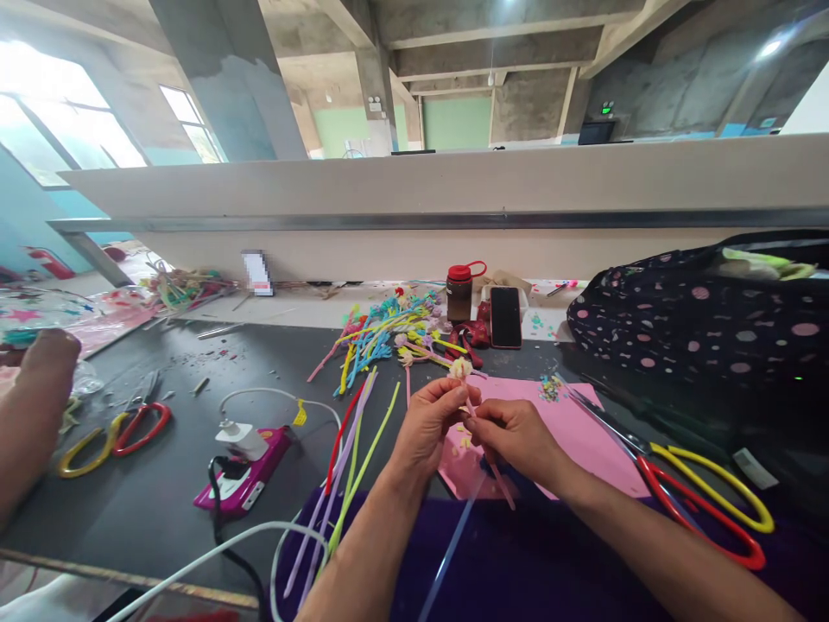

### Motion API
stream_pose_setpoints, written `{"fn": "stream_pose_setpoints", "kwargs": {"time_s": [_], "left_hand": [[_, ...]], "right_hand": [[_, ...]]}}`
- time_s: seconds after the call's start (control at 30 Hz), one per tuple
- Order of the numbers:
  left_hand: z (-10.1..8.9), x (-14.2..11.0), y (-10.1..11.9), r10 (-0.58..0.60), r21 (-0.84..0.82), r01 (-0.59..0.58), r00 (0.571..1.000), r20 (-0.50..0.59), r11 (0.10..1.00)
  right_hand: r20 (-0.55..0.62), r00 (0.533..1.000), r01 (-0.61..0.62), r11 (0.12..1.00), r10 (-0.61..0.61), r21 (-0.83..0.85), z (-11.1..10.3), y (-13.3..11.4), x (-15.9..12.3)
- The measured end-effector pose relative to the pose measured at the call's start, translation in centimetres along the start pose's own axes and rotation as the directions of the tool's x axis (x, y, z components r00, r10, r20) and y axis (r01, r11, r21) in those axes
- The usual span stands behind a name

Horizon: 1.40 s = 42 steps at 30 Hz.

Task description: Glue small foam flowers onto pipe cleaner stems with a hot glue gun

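Observation:
Between my two hands, above a pink sheet [583,445], is a pink fuzzy-looking stem [506,492] topped with a pale yellow flower head [460,370]. My left hand [428,421] pinches it just below the flower. Lower down, the fingers of my right hand [522,438] close on the same stem, which slants down past them. Small yellow pieces [461,439] lie on the sheet by my left hand. A translucent bluish stick [453,549] crosses the dark purple cloth below my hands.
Scissors [641,445] lie at right, another pair [118,432] at left. Bundled colourful stems [372,341] sit behind, near a bottle [459,294] and phone [506,317]. A magenta power strip [259,475] trails cables. A dotted bag [699,315] stands right; another person's hand [48,371] is left.

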<state>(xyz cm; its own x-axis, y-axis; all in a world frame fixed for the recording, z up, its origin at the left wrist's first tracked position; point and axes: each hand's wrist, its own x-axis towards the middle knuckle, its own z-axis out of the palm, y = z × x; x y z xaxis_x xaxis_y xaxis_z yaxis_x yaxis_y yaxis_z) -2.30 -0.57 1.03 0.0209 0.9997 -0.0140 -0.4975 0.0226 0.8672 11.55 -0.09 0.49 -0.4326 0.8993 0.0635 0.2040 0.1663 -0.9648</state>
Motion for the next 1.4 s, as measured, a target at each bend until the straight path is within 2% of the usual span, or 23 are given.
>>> {"fn": "stream_pose_setpoints", "kwargs": {"time_s": [0.2, 0.4, 0.53, 0.6, 0.8, 0.93, 1.0, 1.07, 1.13, 1.2, 1.23, 1.3, 1.4], "left_hand": [[-0.4, 0.2, -0.2, -0.004, -0.053, 0.003, 1.0, -0.005, 0.999], [-0.7, 0.3, 0.5, -0.036, -0.217, 0.022, 0.998, -0.061, 0.976], [-1.1, 0.6, 0.8, -0.117, -0.373, 0.07, 0.988, -0.105, 0.925], [-1.3, 0.8, 0.9, -0.158, -0.43, 0.094, 0.981, -0.114, 0.898], [-2.1, 1.1, 1.3, -0.196, -0.496, 0.135, 0.978, -0.073, 0.858], [-2.4, 1.3, 1.5, -0.196, -0.515, 0.136, 0.979, -0.064, 0.847], [-2.3, 1.3, 1.6, -0.203, -0.498, 0.139, 0.976, -0.077, 0.856], [-2.2, 1.3, 1.6, -0.207, -0.477, 0.143, 0.975, -0.084, 0.867], [-2.2, 1.4, 1.5, -0.201, -0.461, 0.147, 0.977, -0.072, 0.875], [-2.1, 1.4, 1.5, -0.198, -0.445, 0.153, 0.979, -0.057, 0.882], [-2.1, 1.4, 1.4, -0.196, -0.436, 0.152, 0.979, -0.056, 0.887], [-2.0, 1.3, 1.3, -0.189, -0.413, 0.145, 0.98, -0.068, 0.899], [-1.9, 1.2, 0.9, -0.193, -0.381, 0.161, 0.98, -0.048, 0.91]], "right_hand": [[0.061, 0.998, -0.012, 1.0, 0.011, 0.012, 0.1, 0.3, 0.1], [0.162, 0.986, -0.053, 0.998, 0.048, 0.021, 0.6, -0.1, -0.4], [0.276, 0.953, -0.149, 0.986, 0.123, 0.074, 0.9, -0.6, -1.1], [0.352, 0.927, -0.156, 0.987, 0.132, 0.042, 0.9, -0.7, -1.4], [0.528, 0.836, -0.053, 0.979, 0.151, -0.196, 1.1, -0.6, -2.5], [0.67, 0.742, 0.22, 0.933, 0.03, -0.286, 0.6, -2.0, -3.7], [0.688, 0.725, 0.323, 0.899, -0.033, -0.297, -0.5, -3.3, -4.1], [0.616, 0.785, 0.331, 0.885, -0.067, -0.326, -2.4, -4.5, -4.2], [0.457, 0.889, 0.197, 0.916, -0.017, -0.35, -4.4, -4.7, -4.0], [0.287, 0.958, 0.088, 0.915, 0.031, -0.394, -6.1, -3.8, -4.0], [0.216, 0.976, 0.074, 0.896, 0.026, -0.439, -6.7, -3.0, -4.1], [0.173, 0.984, 0.066, 0.835, 0.035, -0.546, -7.2, -0.9, -4.5], [0.064, 0.998, 0.049, 0.656, 0.0, -0.753, -6.3, 2.1, -5.2]]}}
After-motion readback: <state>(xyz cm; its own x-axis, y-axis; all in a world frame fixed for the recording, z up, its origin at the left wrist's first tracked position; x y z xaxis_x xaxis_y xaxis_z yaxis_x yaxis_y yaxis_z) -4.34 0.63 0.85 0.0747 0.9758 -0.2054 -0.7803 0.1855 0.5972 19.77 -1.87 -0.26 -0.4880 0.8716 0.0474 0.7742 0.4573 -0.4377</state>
